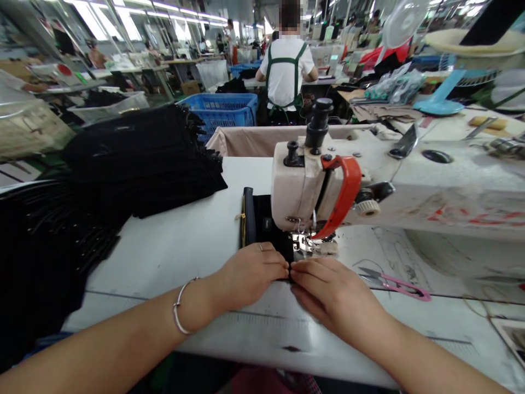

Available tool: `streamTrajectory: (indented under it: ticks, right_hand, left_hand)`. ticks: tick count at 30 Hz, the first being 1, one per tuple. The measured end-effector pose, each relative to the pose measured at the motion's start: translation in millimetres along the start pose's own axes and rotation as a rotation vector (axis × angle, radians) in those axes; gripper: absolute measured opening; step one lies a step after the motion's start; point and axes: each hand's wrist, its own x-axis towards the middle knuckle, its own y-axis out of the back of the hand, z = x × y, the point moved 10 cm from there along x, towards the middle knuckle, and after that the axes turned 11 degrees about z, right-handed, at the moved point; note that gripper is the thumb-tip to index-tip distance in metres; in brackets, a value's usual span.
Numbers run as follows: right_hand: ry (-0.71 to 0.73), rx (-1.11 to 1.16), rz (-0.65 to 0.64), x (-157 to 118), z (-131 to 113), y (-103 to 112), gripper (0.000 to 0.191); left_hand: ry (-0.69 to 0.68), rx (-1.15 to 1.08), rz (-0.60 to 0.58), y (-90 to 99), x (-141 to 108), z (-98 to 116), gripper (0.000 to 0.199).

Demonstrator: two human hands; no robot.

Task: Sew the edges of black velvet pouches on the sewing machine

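A black fabric piece [262, 210] with a brass zipper [243, 221] along its left side lies on the sewing machine table, its right edge by the presser foot [303, 243]. My left hand [250, 272], a ring and a bangle on it, rests over the near part of this fabric with its fingers pressed together. Right beside it, my right hand [322, 287] pinches the near edge of the fabric just in front of the presser foot. The fingertips of both hands almost meet. The sewing machine [295, 180] has a red finger guard [346, 180] on its head.
Pink thread snips [404, 285] lie right of my right hand. Stacks of black fabric pieces [139, 158] cover the left of the table [164, 257]. Behind are a cloth-lined bin [254, 143], a blue crate [223, 106] and a person [286, 71] seen from behind. A blue fan [441, 98] stands far right.
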Motion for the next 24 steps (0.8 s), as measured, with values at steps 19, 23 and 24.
streamTrajectory:
  ticks: [19,23,24]
  right_hand:
    - [-0.114,-0.292,-0.054,10,39,-20,0.026]
    - [-0.136,-0.283,-0.039,9,40,-21,0.025]
    - [-0.138,-0.272,-0.033,9,40,-21,0.025]
  left_hand:
    - [0.098,0.115,0.091,-0.7,20,-51,0.024]
    - [0.113,0.141,0.118,0.7,22,-56,0.025]
    - [0.115,0.144,0.124,1.0,22,-56,0.025]
